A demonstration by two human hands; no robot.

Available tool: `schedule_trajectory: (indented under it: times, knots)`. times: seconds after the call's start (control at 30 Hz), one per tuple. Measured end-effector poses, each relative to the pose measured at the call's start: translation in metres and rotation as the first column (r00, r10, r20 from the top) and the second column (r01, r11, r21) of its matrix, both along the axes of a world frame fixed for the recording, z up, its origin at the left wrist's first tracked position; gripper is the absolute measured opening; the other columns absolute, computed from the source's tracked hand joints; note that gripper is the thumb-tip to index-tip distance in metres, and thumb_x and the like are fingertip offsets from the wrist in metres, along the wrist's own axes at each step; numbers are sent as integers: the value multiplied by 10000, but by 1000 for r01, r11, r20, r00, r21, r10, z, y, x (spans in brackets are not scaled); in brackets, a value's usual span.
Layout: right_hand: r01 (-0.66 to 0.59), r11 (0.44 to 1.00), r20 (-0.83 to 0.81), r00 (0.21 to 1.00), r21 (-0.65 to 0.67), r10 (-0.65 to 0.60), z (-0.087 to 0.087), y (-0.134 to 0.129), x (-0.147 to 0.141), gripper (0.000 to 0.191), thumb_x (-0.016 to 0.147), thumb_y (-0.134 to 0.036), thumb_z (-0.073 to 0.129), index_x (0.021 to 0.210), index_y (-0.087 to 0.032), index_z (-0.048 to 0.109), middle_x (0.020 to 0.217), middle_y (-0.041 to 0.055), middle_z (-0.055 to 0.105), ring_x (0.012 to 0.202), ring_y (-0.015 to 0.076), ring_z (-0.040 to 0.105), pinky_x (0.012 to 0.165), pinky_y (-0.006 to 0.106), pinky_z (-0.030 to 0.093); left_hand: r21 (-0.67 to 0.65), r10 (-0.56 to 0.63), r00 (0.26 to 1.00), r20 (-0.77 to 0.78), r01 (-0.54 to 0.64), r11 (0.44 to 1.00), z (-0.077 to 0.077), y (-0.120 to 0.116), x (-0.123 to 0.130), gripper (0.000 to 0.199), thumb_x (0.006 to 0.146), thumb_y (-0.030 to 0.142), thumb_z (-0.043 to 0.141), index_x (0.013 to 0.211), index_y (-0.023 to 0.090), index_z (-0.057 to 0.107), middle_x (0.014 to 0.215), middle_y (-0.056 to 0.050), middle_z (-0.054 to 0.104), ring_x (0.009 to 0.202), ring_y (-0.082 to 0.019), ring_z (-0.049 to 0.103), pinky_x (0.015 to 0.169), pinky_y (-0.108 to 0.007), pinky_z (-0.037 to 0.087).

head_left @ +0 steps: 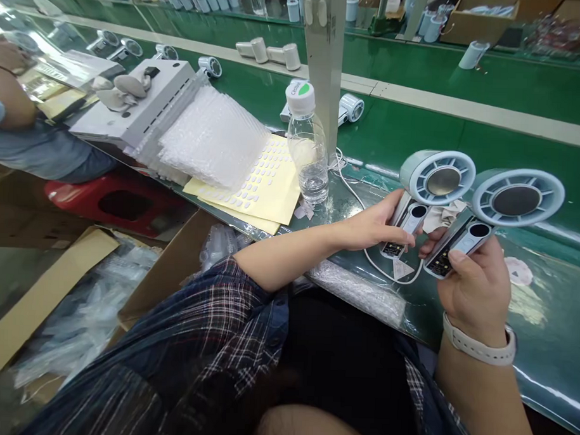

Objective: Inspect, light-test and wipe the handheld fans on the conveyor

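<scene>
In the head view my left hand [373,225] is closed around the handle of a light blue handheld fan [405,220], its thumb along the front. My right hand [480,281] grips a second light blue handheld fan [508,198], thumb pressed on the front of its handle. Both round heads point up, side by side, each with a ring of slots around a grey disc. Small circuit boards show at the lower handles. A white cable [371,261] loops up to the lower end of the right-hand fan; whether it is plugged in is hidden by fingers.
A water bottle [309,148] stands by a metal post [324,66]. Left of it lie yellow sticker sheets [285,201] and bubble bags [217,135]. Rolled bubble wrap [358,290] lies at the table edge. More fans [210,66] line the green bench; another person's arm [11,97] is far left.
</scene>
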State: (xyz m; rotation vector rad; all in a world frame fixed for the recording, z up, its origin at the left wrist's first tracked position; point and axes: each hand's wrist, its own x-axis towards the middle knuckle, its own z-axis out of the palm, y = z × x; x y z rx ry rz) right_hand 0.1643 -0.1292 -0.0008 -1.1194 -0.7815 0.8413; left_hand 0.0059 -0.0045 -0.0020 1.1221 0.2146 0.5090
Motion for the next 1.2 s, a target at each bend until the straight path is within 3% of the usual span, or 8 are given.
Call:
schedule_trajectory:
  times: [0.23, 0.5, 0.9, 1.13, 1.2]
  knots:
    - [-3, 1000, -36, 999, -2, 3, -1, 2, 0, 332, 728, -282, 834, 1042, -262, 724, 953, 24, 769, 745, 220, 706, 656, 396, 623, -36, 24, 1000, 3, -24, 999, 0, 0, 2, 689, 761, 408, 954, 1193, 233, 446, 1088, -19, 618, 949, -183, 657, 891, -415, 560]
    - [10, 999, -57, 998, -34, -12, 0, 0, 0, 316, 717, -298, 846, 1011, -266, 734, 931, 15, 790, 704, 215, 720, 626, 383, 631, -75, 4, 1000, -3, -4, 997, 2, -1, 1, 677, 708, 314, 939, 1160, 231, 442, 1004, 9, 629, 827, -166, 668, 772, -382, 565]
    - [18, 999, -33, 999, -44, -19, -1, 1, 0, 329, 716, -291, 829, 1031, -267, 736, 949, 18, 779, 731, 213, 712, 656, 394, 627, -38, 27, 999, -44, -29, 999, 3, -1, 0, 622, 705, 305, 901, 1119, 236, 441, 982, 20, 632, 795, -154, 651, 763, -371, 557]
    - [39, 996, -61, 997, -83, -44, -1, 2, 1, 265, 794, -374, 768, 1026, -251, 734, 844, 5, 758, 641, 182, 677, 567, 321, 566, -68, 102, 987, -128, -111, 991, 6, -2, 3, 645, 742, 426, 877, 1173, 253, 429, 944, 21, 610, 805, -170, 629, 731, -358, 528]
    - [32, 996, -58, 998, -81, -37, -1, 1, 1, 277, 787, -384, 776, 1027, -254, 732, 844, 5, 760, 639, 184, 680, 564, 323, 567, -61, 81, 992, -100, -87, 994, 8, -1, 2, 670, 743, 451, 888, 1198, 256, 436, 962, 14, 613, 812, -174, 632, 738, -364, 535]
